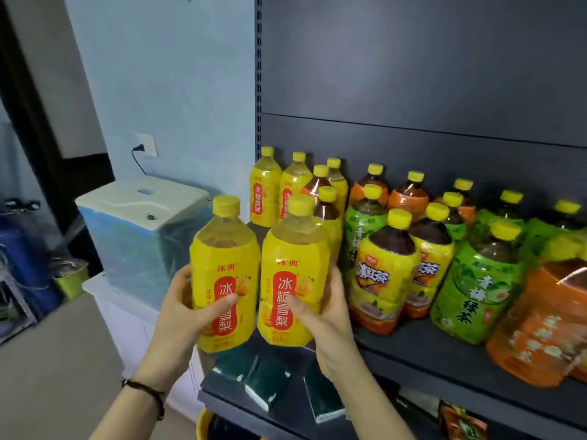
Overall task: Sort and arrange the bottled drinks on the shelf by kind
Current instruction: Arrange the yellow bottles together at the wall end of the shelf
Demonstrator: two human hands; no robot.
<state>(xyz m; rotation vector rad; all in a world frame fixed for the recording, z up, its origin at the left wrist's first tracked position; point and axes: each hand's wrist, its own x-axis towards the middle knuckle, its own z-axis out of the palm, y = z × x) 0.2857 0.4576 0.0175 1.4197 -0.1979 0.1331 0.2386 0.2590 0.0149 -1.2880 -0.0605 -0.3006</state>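
Your left hand (181, 308) is wrapped around one yellow pear-drink bottle (226, 281) and your right hand (324, 315) around a second (293, 281), both upright and held just off the front-left corner of the shelf (444, 360). Set them down upright in front of the matching yellow bottles (279, 188) at the shelf's back-left. Keep clear of the dark tea bottle (317, 185) standing among those.

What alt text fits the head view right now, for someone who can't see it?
Each hand, left hand and right hand, holds one yellow pear-drink bottle, left bottle and right bottle, at the dark shelf. Behind stand more pear drinks, with mixed tea bottles to the right.
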